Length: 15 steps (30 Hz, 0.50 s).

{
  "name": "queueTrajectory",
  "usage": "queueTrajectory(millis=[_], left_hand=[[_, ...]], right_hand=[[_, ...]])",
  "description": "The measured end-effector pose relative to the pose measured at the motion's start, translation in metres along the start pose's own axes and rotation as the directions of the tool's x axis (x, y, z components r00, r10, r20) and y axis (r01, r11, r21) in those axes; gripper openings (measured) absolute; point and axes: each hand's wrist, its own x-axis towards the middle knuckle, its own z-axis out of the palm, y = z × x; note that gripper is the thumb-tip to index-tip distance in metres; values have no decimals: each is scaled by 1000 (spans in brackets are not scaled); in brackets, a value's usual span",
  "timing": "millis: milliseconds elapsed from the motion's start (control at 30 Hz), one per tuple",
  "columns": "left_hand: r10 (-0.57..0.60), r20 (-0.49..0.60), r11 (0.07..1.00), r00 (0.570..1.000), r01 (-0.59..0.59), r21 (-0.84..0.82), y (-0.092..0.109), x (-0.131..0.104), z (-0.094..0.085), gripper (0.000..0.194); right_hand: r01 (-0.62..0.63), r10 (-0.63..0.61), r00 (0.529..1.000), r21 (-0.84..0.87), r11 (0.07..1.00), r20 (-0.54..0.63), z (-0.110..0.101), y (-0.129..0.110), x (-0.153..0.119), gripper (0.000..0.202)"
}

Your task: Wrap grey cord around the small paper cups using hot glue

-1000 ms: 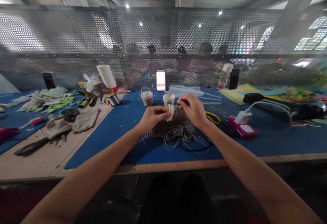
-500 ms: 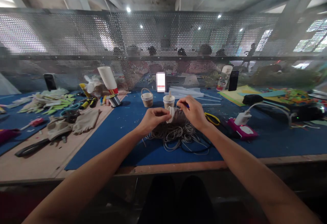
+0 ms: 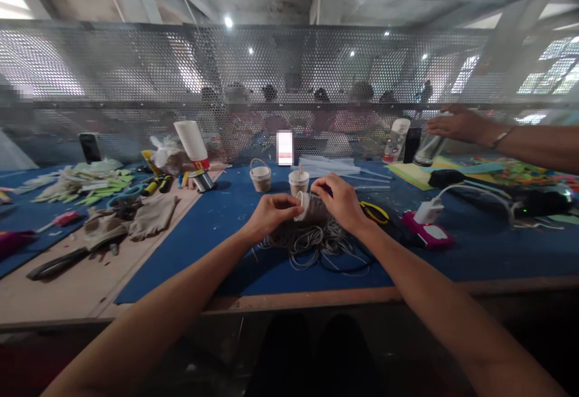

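A paper cup (image 3: 306,206) wrapped in grey cord lies tilted on its side between my hands, its white rim facing left. My left hand (image 3: 274,213) pinches that rim between thumb and fingers. At the cup's far side, the bent fingers of my right hand (image 3: 335,196) are pressed together; what they grip is too small to make out, perhaps the cord. Below the cup a loose heap of grey cord (image 3: 312,243) spreads over the blue mat (image 3: 217,264). Behind it stand a wrapped cup with a handle (image 3: 261,178) and another wrapped cup (image 3: 298,183).
Yellow-handled pliers (image 3: 374,212) and a pink power socket (image 3: 427,230) are to the right. Stacked paper cups (image 3: 190,142), gloves (image 3: 152,216) and scissors (image 3: 126,195) are at left. A co-worker's hand (image 3: 461,125) holds a clear glass (image 3: 429,148) at far right. A perforated screen (image 3: 289,53) stands behind.
A co-worker's arm with a clear glass has come in from the right. My right hand has shifted slightly at the cup; my left hand keeps its pinch on the rim.
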Motion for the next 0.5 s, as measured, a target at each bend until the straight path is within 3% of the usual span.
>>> queueTrajectory(millis=[367, 500], left_hand=[[9, -102, 1000, 995, -8, 16, 3, 2, -1, 27], [13, -158, 1000, 987, -15, -10, -1, 5, -5, 28]], right_hand=[[-1, 4, 998, 54, 999, -55, -4, 3, 4, 21], [-64, 71, 996, 109, 992, -59, -5, 6, 5, 25]])
